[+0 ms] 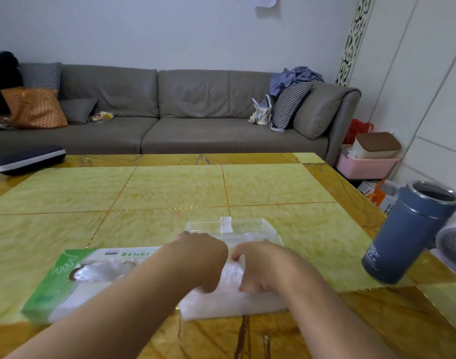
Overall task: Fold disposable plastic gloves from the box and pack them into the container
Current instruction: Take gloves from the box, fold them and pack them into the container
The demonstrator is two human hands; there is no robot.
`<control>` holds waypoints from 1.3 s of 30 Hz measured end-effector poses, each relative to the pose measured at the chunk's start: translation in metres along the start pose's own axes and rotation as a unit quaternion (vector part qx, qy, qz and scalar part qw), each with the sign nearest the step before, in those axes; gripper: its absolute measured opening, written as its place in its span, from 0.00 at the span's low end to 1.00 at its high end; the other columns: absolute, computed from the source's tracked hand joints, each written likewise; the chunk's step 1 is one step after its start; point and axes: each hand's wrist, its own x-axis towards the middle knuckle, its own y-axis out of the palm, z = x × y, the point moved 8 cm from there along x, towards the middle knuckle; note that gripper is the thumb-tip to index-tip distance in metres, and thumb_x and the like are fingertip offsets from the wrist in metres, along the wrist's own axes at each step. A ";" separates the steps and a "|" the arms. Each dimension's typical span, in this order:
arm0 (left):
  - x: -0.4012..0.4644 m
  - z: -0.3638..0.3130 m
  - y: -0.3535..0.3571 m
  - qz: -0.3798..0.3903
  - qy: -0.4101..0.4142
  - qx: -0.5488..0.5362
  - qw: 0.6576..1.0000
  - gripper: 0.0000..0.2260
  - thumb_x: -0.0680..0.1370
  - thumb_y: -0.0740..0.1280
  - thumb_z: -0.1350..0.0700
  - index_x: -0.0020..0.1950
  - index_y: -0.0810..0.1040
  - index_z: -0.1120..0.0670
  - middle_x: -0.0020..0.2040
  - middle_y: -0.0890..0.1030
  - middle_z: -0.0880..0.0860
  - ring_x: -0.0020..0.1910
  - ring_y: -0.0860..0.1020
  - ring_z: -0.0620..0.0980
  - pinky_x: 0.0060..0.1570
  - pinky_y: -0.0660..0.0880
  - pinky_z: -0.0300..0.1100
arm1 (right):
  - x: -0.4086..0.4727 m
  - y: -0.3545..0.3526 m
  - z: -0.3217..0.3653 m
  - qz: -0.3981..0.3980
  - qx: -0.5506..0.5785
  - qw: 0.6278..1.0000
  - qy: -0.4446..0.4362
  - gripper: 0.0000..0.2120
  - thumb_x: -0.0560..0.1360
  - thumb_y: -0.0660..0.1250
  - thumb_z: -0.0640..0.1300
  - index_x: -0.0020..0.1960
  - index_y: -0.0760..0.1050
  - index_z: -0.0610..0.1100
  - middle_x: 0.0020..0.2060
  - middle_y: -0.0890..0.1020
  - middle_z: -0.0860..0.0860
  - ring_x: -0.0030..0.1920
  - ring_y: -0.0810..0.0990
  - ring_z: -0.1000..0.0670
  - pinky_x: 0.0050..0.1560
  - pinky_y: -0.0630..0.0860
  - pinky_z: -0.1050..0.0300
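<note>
Both your left hand [203, 257] and right hand [258, 268] grip the thin translucent plastic glove [230, 274]; its slippery film can unfold before the clear plastic container [237, 229].

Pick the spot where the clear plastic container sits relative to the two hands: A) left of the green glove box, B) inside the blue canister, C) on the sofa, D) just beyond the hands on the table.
D: the clear container rests on the table directly past the left hand and right hand, which grip a folded glove.
</note>
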 end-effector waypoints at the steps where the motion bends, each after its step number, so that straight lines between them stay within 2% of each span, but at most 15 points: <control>1: -0.003 0.003 -0.005 -0.008 -0.006 -0.023 1.000 0.05 0.78 0.63 0.64 0.44 0.70 0.56 0.42 0.71 0.51 0.36 0.70 0.49 0.36 0.66 0.40 | 0.001 0.000 -0.001 -0.013 0.004 1.000 -0.006 0.25 0.77 0.70 0.39 0.73 0.73 0.51 0.67 0.73 0.44 0.39 0.76 0.51 0.49 0.79 0.53; 3: -0.007 0.005 -0.021 -0.059 -0.004 -0.067 0.996 0.09 0.79 0.62 0.61 0.40 0.66 0.53 0.42 0.70 0.51 0.38 0.70 0.50 0.33 0.64 0.41 | 0.005 0.001 -0.004 -0.033 0.023 0.999 -0.004 0.24 0.77 0.69 0.39 0.72 0.74 0.50 0.64 0.76 0.44 0.44 0.79 0.49 0.47 0.77 0.54; 7: -0.008 -0.007 -0.021 -0.108 -0.012 -0.108 0.988 0.07 0.81 0.61 0.61 0.44 0.68 0.54 0.45 0.73 0.52 0.46 0.75 0.54 0.42 0.70 0.44 | 0.014 0.009 0.000 0.003 -0.003 1.000 0.014 0.28 0.79 0.67 0.46 0.78 0.67 0.51 0.72 0.74 0.43 0.66 0.77 0.41 0.71 0.72 0.44; 9: -0.003 -0.011 -0.001 -0.049 -0.029 -0.108 0.993 0.08 0.79 0.62 0.66 0.51 0.72 0.53 0.43 0.72 0.51 0.46 0.75 0.54 0.43 0.70 0.43 | 0.011 0.006 0.002 0.016 -0.012 1.000 0.024 0.28 0.79 0.69 0.44 0.77 0.68 0.54 0.71 0.74 0.44 0.56 0.78 0.46 0.66 0.77 0.47; 11: 0.005 -0.008 0.016 0.006 -0.050 -0.117 0.992 0.15 0.78 0.63 0.68 0.64 0.74 0.57 0.51 0.78 0.54 0.53 0.79 0.55 0.46 0.71 0.43 | 0.010 0.003 0.001 0.017 -0.023 0.999 0.036 0.29 0.78 0.71 0.43 0.76 0.68 0.56 0.73 0.70 0.42 0.46 0.79 0.48 0.60 0.80 0.49; 13: 0.020 0.000 0.030 0.047 -0.077 -0.126 0.988 0.26 0.79 0.65 0.67 0.76 0.64 0.62 0.62 0.79 0.58 0.60 0.79 0.56 0.49 0.73 0.43 | 0.010 0.002 0.002 0.007 -0.014 0.999 0.043 0.30 0.78 0.73 0.45 0.76 0.67 0.57 0.75 0.64 0.42 0.49 0.81 0.46 0.58 0.81 0.48; 15: 0.028 0.005 0.044 0.096 -0.094 -0.128 0.983 0.39 0.79 0.66 0.64 0.82 0.45 0.63 0.67 0.77 0.60 0.64 0.79 0.58 0.55 0.76 0.46 | 0.008 0.002 0.004 -0.002 0.008 0.999 0.032 0.33 0.78 0.73 0.46 0.78 0.65 0.59 0.77 0.59 0.43 0.51 0.81 0.45 0.53 0.81 0.50; 17: 0.031 0.005 0.048 0.107 -0.091 -0.154 0.978 0.40 0.80 0.64 0.64 0.82 0.39 0.63 0.66 0.79 0.60 0.63 0.79 0.59 0.56 0.77 0.48 | 0.006 0.002 0.003 -0.013 0.026 0.999 0.023 0.33 0.78 0.72 0.46 0.79 0.64 0.60 0.79 0.58 0.44 0.43 0.80 0.49 0.44 0.77 0.54; 19: 0.026 0.005 0.044 0.076 -0.082 -0.195 0.974 0.36 0.80 0.61 0.66 0.82 0.44 0.65 0.63 0.80 0.60 0.59 0.81 0.57 0.51 0.77 0.46 | 0.003 -0.002 -0.001 -0.048 0.034 0.998 0.017 0.31 0.78 0.72 0.47 0.77 0.67 0.61 0.78 0.65 0.47 0.41 0.79 0.52 0.38 0.73 0.57; 21: 0.016 0.007 0.036 0.021 -0.065 -0.225 0.972 0.32 0.79 0.59 0.67 0.82 0.51 0.63 0.58 0.79 0.58 0.53 0.80 0.57 0.42 0.73 0.43 | -0.002 -0.006 -0.001 -0.083 0.026 0.996 0.020 0.29 0.76 0.72 0.50 0.76 0.69 0.60 0.71 0.75 0.52 0.47 0.80 0.51 0.42 0.75 0.57; 24: -0.005 0.008 0.021 -0.070 -0.028 -0.215 0.974 0.20 0.80 0.59 0.65 0.72 0.66 0.58 0.45 0.71 0.51 0.41 0.74 0.53 0.33 0.66 0.42 | -0.013 -0.017 0.002 -0.137 -0.007 0.990 0.038 0.23 0.76 0.70 0.52 0.71 0.73 0.59 0.63 0.81 0.55 0.53 0.82 0.50 0.51 0.79 0.54; 29: -0.036 0.033 -0.001 -0.242 0.024 -0.251 0.937 0.14 0.82 0.62 0.59 0.66 0.70 0.47 0.54 0.77 0.49 0.48 0.79 0.52 0.46 0.81 0.51 | -0.035 -0.041 0.012 -0.269 -0.041 0.961 0.048 0.11 0.78 0.65 0.44 0.58 0.78 0.55 0.49 0.81 0.54 0.46 0.82 0.48 0.46 0.80 0.52; 32: -0.049 0.080 0.004 -0.312 -0.006 -0.295 0.903 0.11 0.82 0.64 0.55 0.63 0.76 0.44 0.53 0.77 0.42 0.48 0.79 0.45 0.48 0.81 0.45 | -0.039 -0.051 0.023 -0.342 -0.011 0.939 0.023 0.10 0.76 0.62 0.40 0.50 0.79 0.51 0.41 0.82 0.53 0.39 0.82 0.49 0.42 0.83 0.49; 35: -0.055 0.142 0.033 -0.317 -0.078 -0.296 0.898 0.05 0.81 0.68 0.52 0.55 0.78 0.44 0.48 0.77 0.40 0.46 0.77 0.38 0.46 0.77 0.33 | -0.042 -0.053 0.049 -0.419 0.026 0.905 -0.073 0.09 0.80 0.64 0.40 0.52 0.80 0.52 0.44 0.82 0.58 0.43 0.80 0.54 0.44 0.82 0.54; 39: -0.053 0.190 0.083 -0.224 -0.133 -0.333 0.906 0.12 0.73 0.74 0.38 0.51 0.78 0.41 0.48 0.77 0.38 0.46 0.77 0.37 0.45 0.79 0.37 | -0.047 -0.035 0.109 -0.418 0.008 0.868 -0.267 0.08 0.80 0.63 0.39 0.49 0.76 0.51 0.43 0.75 0.61 0.49 0.73 0.57 0.50 0.71 0.64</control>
